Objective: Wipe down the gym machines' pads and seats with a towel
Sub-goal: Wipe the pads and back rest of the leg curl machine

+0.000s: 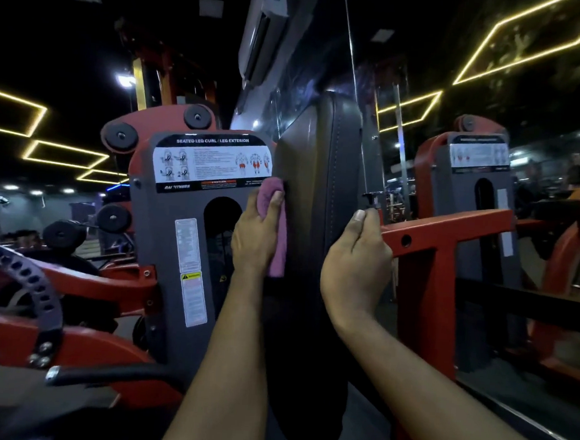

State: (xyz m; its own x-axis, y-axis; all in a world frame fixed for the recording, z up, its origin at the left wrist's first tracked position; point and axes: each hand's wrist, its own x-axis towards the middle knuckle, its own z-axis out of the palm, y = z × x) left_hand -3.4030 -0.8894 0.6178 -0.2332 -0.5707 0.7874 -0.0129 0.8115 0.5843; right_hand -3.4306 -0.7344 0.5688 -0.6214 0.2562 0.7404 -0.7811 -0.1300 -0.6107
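Towel (278, 239), pink and bunched, sits pinched in my left hand (255, 233) against the dark stitched pad (323, 160); my right hand (357, 262) curls round the pad's opposite edge.

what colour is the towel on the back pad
Pink-mauve; the towel shows best in the head view, held in the left hand.

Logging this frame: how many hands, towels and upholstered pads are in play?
Bare hands: 2 (left hand, right hand)
Pink cloth towel: 1
Dark upholstered upright pad: 1
Total: 4
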